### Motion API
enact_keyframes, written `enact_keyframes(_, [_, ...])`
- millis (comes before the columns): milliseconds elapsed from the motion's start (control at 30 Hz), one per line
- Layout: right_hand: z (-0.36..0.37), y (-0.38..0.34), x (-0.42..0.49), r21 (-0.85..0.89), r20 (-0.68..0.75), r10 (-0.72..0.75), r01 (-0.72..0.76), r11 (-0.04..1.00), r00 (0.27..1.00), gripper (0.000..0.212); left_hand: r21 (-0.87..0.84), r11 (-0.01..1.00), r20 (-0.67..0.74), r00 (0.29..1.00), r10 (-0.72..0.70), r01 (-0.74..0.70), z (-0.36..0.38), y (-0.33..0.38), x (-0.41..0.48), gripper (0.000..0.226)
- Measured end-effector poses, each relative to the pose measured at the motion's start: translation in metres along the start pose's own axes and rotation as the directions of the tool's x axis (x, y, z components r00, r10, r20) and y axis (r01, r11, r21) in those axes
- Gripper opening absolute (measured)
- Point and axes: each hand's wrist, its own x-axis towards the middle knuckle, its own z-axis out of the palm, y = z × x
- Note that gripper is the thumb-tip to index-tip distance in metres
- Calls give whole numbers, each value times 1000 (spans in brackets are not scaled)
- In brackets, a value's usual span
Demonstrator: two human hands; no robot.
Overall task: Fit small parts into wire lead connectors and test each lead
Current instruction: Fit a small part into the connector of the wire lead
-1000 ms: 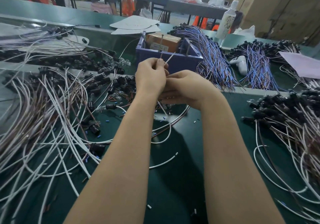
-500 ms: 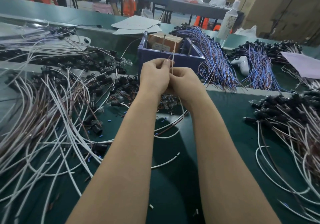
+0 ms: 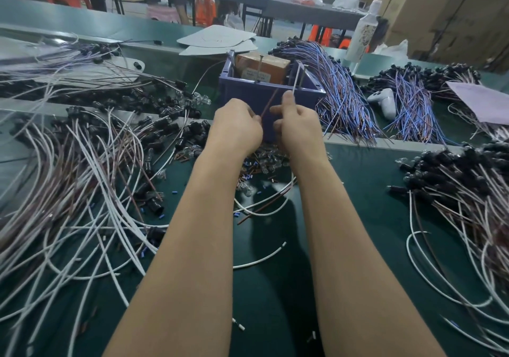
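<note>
My left hand (image 3: 237,128) and my right hand (image 3: 298,125) are raised side by side in front of a purple bin (image 3: 248,92). The left hand pinches a brown wire end (image 3: 270,101) that slants up to the right. A white wire end (image 3: 295,83) is pinched by the right hand and points up toward metal pins (image 3: 300,74) on the bin's rim. The lead's two wires (image 3: 264,205) loop down onto the green mat below my wrists. Its connector is hidden behind my hands. Small clear bulbs and blue and copper parts (image 3: 261,163) lie scattered under the hands.
A big heap of white and brown leads with black connectors (image 3: 82,163) covers the left side. A similar heap (image 3: 468,185) lies right. Blue-purple lead bundles (image 3: 344,100), a white controller (image 3: 384,101), a bottle (image 3: 363,34) and a cardboard box (image 3: 261,67) in the bin sit behind.
Both hands moved forward and up toward the purple bin. The two wire ends, held together before, are now split apart, one in each hand.
</note>
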Motion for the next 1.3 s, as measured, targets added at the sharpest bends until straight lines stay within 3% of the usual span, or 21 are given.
enact_keyframes(67, [3,-1,-1,88,-72,-16,23,996,997,33,-24,999,-24,999,-27,27,-2,-1,3,28])
enact_keyframes(233, [1,-3,-6,123,-218,-91,120,985,972,10,-66,996,-3,998,-65,64,-5,5,4,27])
enact_keyframes(533, [-17,-11,1,-279,-7,-83,78,957,996,5,-12,999,26,999,-42,43,4,1,-1,26])
enact_keyframes(933, [-24,-13,2,-344,3,-70,67,936,998,9,-10,999,11,999,49,-49,5,3,-4,22])
enact_keyframes(1300, [-25,-20,-3,-390,23,-62,66,918,998,18,25,999,18,999,46,-46,7,3,-4,22])
